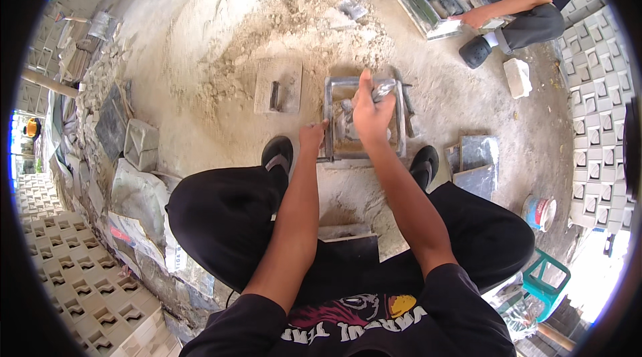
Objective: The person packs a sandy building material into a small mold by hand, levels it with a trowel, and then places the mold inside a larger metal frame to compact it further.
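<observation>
While the right hand [372,113] clasped a tool [383,91], the left [313,136] gripped the frame [400,123], likely heavy, stiff, by its handiest side.

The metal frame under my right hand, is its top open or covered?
Open. No lid covers the metal frame; its tan inside shows around your right hand.

Pale, dusty floor [481,99] spreading wide across the middle of the frame! Up the right edge climbs a wall of stacked, notched blocks [595,113]; more pale blocks [80,283] fill the lower left. A wooden pole [50,82] juts in upper left; lower right, a green stool [543,298], daylight [605,283] blazing white beside it.
</observation>
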A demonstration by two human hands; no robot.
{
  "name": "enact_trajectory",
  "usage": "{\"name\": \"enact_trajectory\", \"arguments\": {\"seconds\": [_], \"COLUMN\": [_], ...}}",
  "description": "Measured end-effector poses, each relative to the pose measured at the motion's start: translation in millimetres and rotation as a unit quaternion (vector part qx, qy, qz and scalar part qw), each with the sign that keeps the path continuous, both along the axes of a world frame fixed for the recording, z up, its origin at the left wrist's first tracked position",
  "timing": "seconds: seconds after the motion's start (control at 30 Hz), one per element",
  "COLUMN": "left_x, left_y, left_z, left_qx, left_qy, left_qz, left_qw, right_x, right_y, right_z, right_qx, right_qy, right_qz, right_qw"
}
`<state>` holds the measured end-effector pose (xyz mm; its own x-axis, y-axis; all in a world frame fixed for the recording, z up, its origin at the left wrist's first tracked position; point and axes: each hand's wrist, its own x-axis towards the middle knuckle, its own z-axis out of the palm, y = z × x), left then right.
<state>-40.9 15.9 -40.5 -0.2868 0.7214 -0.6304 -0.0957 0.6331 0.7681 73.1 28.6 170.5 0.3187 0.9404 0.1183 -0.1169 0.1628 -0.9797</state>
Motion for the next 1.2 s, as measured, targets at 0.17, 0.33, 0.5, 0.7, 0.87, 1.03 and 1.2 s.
{"name": "enact_trajectory", "arguments": {"seconds": [0.17,0.33,0.5,0.7,0.87,1.03,1.2], "left_x": [-1,0,-2,9,-1,3,-3], "left_y": [-6,-4,-6,1,-5,-1,-5], "left_z": [31,20,18,27,17,16,29], "left_qx": [-0.06,-0.059,-0.033,-0.041,-0.044,-0.042,-0.065], "left_qy": [-0.082,-0.053,-0.068,-0.083,-0.088,-0.001,-0.065], "left_qz": [-0.02,-0.036,0.0,0.017,0.017,-0.045,-0.015], "left_qw": [0.995,0.996,0.997,0.996,0.995,0.998,0.996], "right_x": [-6,4,2,-6,-3,-4,3], "right_y": [-23,-24,-31,-45,-40,-24,-15], "right_z": [-12,-22,10,-13,31,-43,10], "right_qx": [-0.003,-0.039,-0.022,-0.029,-0.017,0.03,-0.08], "right_qy": [0.007,-0.02,-0.012,-0.126,-0.031,-0.026,-0.001], "right_qz": [-0.002,0.02,0.003,0.021,0.017,-0.066,-0.028], "right_qw": [1.0,0.999,1.0,0.991,0.999,0.997,0.996]}}
